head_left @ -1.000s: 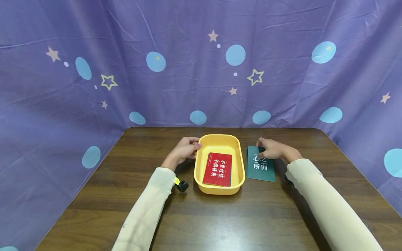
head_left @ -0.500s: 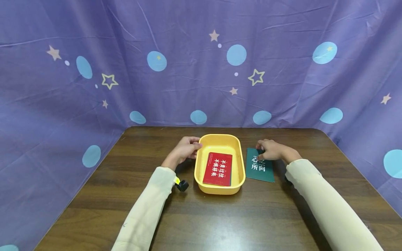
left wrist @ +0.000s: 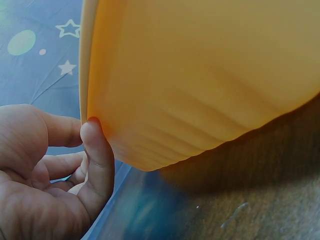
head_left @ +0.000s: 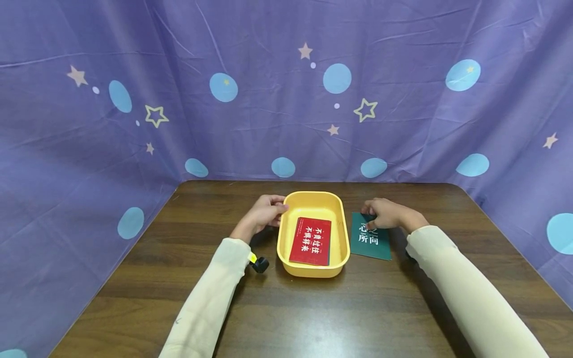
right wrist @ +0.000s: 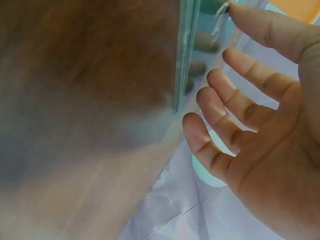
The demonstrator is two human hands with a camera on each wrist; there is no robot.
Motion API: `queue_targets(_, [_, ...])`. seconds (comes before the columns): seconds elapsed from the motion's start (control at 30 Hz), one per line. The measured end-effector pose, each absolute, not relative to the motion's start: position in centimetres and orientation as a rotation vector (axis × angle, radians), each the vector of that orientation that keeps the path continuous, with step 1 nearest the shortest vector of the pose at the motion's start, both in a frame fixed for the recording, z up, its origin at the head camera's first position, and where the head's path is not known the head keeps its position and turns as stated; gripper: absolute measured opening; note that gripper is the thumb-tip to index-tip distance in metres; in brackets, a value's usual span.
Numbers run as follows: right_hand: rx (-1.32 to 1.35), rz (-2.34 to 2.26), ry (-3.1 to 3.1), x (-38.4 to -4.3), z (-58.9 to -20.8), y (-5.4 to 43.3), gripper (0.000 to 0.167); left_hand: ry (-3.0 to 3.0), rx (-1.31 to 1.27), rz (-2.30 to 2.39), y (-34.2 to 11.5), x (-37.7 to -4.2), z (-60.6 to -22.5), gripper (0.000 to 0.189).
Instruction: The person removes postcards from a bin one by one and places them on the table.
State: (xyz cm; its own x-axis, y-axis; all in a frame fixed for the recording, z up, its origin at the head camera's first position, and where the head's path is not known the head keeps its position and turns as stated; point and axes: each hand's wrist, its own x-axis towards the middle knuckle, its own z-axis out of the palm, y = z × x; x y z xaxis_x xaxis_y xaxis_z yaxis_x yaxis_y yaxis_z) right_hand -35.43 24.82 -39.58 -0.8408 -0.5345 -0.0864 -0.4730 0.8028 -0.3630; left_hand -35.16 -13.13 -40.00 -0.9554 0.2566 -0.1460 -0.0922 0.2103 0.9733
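In the head view my left hand (head_left: 263, 213) is at the left rim of a yellow plastic tray (head_left: 313, 200). The left wrist view shows its thumb and forefinger pinching the rim. Inside the tray lie red cards (head_left: 311, 241) with white Chinese characters, stacked over a darker edge. To the right of the tray, a stack of teal cards (head_left: 369, 247) with white characters lies on the table. My right hand (head_left: 386, 213) is over the far end of this stack. In the right wrist view its loosely bent fingers are spread, with the thumb tip at the top card's face.
A brown wooden table (head_left: 340, 318) carries everything. Behind and at both sides hangs a purple curtain (head_left: 268, 40) with stars and blue dots. A black wrist device (head_left: 259, 264) with a yellow tab is at the left cuff.
The teal stack has slid slightly left and nearer, and its edges look more even. My right fingertips have shifted a little left. The left hand and tray stay put.
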Motion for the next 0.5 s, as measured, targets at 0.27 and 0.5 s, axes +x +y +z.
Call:
queue_targets(0.27, [-0.895, -0.468, 2.888, -35.9, -39.0, 23.8, 0.027, 2.216, 0.158, 1.811, -13.1, -35.3, -40.1, 0.038])
queue_targets(0.5, [-0.982, -0.553, 3.057, -35.7, -38.1, 21.2, 0.034, 2.211, 0.166, 1.831, -13.1, -35.2, -40.2, 0.038])
